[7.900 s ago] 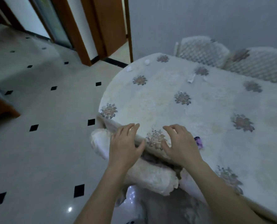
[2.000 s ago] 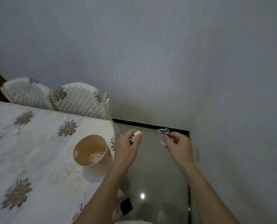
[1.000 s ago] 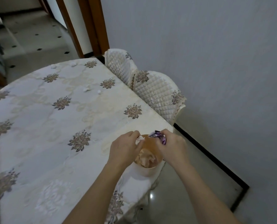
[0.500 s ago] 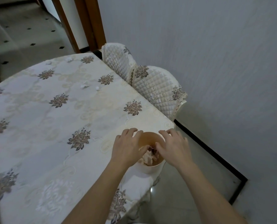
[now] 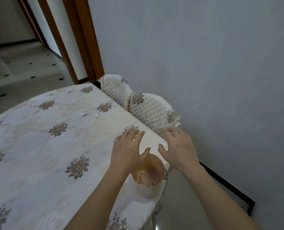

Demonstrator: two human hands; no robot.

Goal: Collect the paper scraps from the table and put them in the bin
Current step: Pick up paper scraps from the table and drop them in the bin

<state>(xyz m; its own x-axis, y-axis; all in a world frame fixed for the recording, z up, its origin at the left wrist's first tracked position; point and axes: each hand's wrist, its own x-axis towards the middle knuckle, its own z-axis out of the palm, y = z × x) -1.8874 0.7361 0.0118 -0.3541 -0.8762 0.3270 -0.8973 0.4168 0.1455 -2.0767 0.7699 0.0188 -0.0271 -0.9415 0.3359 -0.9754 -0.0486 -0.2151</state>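
Beyond the fingertips, far left: paper scraps [image 5: 84,113] on the table [image 5: 30,146]. Left hand [image 5: 127,151] and right hand [image 5: 179,147] both splayed, empty, past the bin [image 5: 148,188] (crumpled paper inside). Judged: between drops; next needs a reach back across for scraps. Floral cloth, quilted chairs [image 5: 147,110], grey wall.

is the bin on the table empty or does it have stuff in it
Not empty. The bin stands upright near the table edge, and crumpled pale paper lies inside it, visible through the open top.
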